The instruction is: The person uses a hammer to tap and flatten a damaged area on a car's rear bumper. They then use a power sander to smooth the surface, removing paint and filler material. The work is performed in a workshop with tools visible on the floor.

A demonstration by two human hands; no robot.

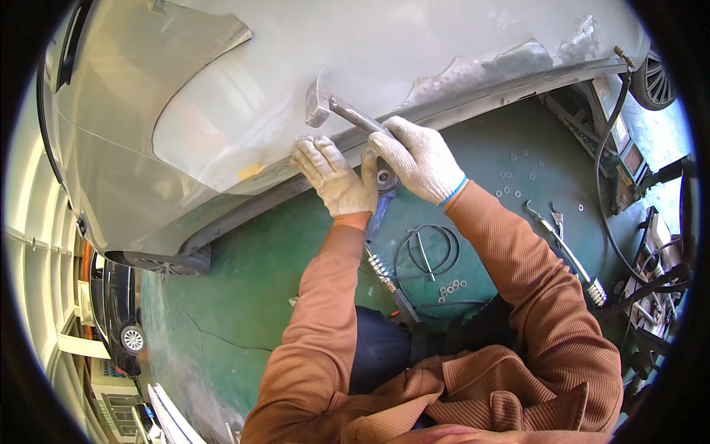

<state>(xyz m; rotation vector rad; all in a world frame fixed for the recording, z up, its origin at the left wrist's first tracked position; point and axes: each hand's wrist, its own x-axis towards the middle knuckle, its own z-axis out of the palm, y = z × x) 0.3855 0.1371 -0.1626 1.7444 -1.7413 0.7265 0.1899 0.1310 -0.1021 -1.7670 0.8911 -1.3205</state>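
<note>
Gloved right hand [425, 160] is gripping a hammer [355, 115], its head is standing close to a grey car panel [370, 52], gloved left hand [339, 177] is resting thumb-spread at the panel's lower edge, black car [117, 307] is standing farther left

Room on both sides; crowded at the centre.
You have open space between your brown ribbed left sleeve [316, 318] and the dark-tyred car wheel [197, 260]. Ahead, the pale grey metal car panel [222, 89] walls you off, and the grey steel hammer [340, 108] in your white-gloved right hand [425, 159] bars the gap beyond your white-gloved left hand [339, 177]. Rightward you can pass above the green floor [495, 229], short of the hanging black hose [598, 148].
</note>
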